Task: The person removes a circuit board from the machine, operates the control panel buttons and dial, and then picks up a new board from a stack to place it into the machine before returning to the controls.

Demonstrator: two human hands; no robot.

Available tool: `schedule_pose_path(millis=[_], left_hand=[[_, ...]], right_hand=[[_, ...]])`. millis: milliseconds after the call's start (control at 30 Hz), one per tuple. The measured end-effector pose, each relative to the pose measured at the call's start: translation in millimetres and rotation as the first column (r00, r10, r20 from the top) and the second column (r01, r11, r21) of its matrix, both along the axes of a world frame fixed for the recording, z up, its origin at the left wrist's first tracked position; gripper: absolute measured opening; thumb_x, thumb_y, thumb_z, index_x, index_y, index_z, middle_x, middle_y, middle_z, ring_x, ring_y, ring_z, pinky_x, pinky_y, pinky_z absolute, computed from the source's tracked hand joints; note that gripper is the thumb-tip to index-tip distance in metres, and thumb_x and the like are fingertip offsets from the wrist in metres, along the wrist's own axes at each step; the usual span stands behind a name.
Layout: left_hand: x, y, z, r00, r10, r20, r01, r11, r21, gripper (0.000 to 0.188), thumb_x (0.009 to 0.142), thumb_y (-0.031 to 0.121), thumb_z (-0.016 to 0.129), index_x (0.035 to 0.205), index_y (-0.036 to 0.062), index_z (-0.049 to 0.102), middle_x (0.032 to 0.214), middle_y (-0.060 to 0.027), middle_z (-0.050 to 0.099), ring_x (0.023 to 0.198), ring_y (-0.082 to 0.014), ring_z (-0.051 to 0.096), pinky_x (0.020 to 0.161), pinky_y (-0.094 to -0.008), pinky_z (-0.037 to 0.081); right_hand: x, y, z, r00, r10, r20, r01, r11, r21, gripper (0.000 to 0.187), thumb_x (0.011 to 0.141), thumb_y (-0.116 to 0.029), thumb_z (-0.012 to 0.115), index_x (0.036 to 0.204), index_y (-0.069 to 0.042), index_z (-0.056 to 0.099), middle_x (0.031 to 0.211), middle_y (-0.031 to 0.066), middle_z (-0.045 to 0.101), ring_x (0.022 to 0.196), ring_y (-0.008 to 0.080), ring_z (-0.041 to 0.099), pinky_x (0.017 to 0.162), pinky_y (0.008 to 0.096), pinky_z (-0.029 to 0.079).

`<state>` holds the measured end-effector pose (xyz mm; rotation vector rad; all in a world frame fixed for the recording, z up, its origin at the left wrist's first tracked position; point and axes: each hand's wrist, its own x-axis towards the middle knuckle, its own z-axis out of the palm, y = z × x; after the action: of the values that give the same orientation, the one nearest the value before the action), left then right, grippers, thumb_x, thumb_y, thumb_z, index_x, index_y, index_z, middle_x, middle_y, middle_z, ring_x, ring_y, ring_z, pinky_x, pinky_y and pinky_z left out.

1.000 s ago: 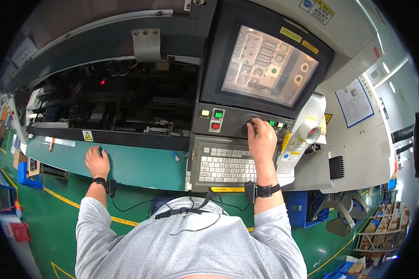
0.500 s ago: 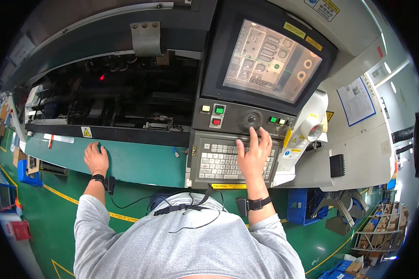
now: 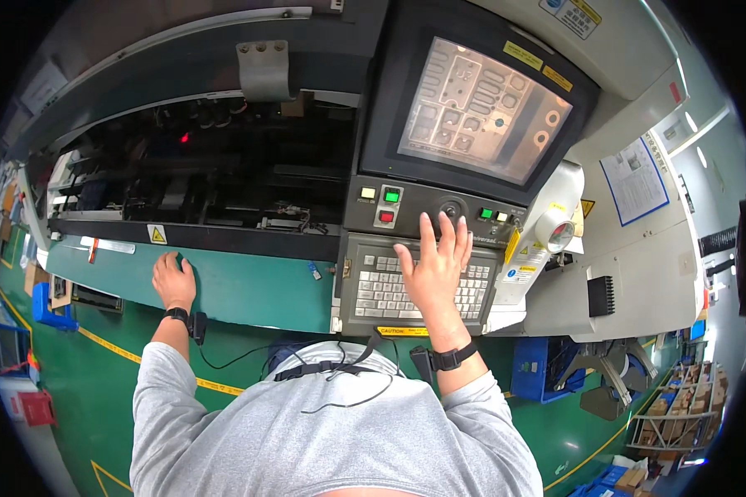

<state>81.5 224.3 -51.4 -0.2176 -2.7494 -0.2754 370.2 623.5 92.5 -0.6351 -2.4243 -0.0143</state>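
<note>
Fingers spread, a right hand [image 3: 435,273] blocks part of one white-keyed gray keyboard [image 3: 383,292] beneath one black-framed screen [image 3: 482,112], near two square green buttons [image 3: 392,196] and one red button [image 3: 386,216]; the left hand [image 3: 174,283], fingers loosely bent, rests on a green worktop [image 3: 253,290].

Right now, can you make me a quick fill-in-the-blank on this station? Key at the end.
1. The spread right hand hides part of the white-keyed ____.
2. The left hand rests on the green ledge; its wristband is ____.
3. The lower button, just below the left-hand green button, is ____.
4. In this view, the lit screen is to the ____ of the blue-edged sheet.

Missing words: keyboard; black; red; left.
</note>
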Motion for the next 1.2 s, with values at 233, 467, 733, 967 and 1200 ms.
schedule_pose_path(millis=[233,467,733,967,1200], left_hand=[[0,2,3,0.997,0.001,-0.071,-0.001,1.000,0.002,0.030,0.087,0.024,0.062,0.113,0.0097,0.063,0.123,-0.0100,0.060,0.121,-0.0302,0.052,0.100,-0.0464,0.040],[-1,-10,5,0.988,-0.088,-0.129,0.104,0.988,0.115,0.032,0.078,0.024,0.065,0.105,0.0060,0.066,0.113,-0.0163,0.065,0.108,-0.0374,0.059,0.095,-0.0494,0.045],[-1,-8,3,0.997,-0.014,-0.074,0.023,0.991,0.129,0.032,0.083,0.025,0.065,0.111,0.0096,0.064,0.123,-0.0103,0.058,0.121,-0.0290,0.049,0.102,-0.0461,0.037],[0,-6,6,0.999,-0.015,-0.029,0.019,0.993,0.113,0.032,0.084,0.025,0.064,0.113,0.0102,0.062,0.124,-0.0099,0.056,0.121,-0.0304,0.048,0.103,-0.0466,0.037],[-2,-3,14,1.000,-0.004,0.005,0.004,0.995,0.095,0.032,0.084,0.024,0.065,0.112,0.0102,0.062,0.125,-0.0108,0.056,0.122,-0.0305,0.048,0.104,-0.0467,0.036]], right_hand=[[-39,-11,14,0.981,0.165,-0.105,-0.153,0.982,0.107,0.058,0.079,-0.033,0.077,0.130,-0.014,0.059,0.143,0.0168,0.043,0.138,0.0446,0.030,0.113,0.0595,0.022],[-17,-6,13,0.993,0.099,-0.067,-0.089,0.987,0.137,0.054,0.075,-0.024,0.078,0.126,-0.011,0.062,0.147,0.0175,0.044,0.139,0.0411,0.032,0.114,0.0544,0.019],[138,108,-3,0.906,-0.396,-0.149,0.415,0.901,0.129,0.035,0.096,-0.026,0.061,0.112,0.004,0.067,0.123,0.0233,0.061,0.115,0.0386,0.057,0.099,0.0452,0.044],[230,143,-116,0.858,-0.498,0.129,0.514,0.824,-0.240,0.044,0.103,-0.035,0.046,0.111,0.005,0.063,0.105,0.0272,0.065,0.095,0.0465,0.061,0.082,0.0523,0.049],[232,136,-133,0.894,-0.447,0.025,0.426,0.834,-0.350,0.047,0.105,-0.030,0.041,0.130,0.006,0.055,0.123,0.0286,0.061,0.112,0.0424,0.060,0.094,0.0456,0.049]])
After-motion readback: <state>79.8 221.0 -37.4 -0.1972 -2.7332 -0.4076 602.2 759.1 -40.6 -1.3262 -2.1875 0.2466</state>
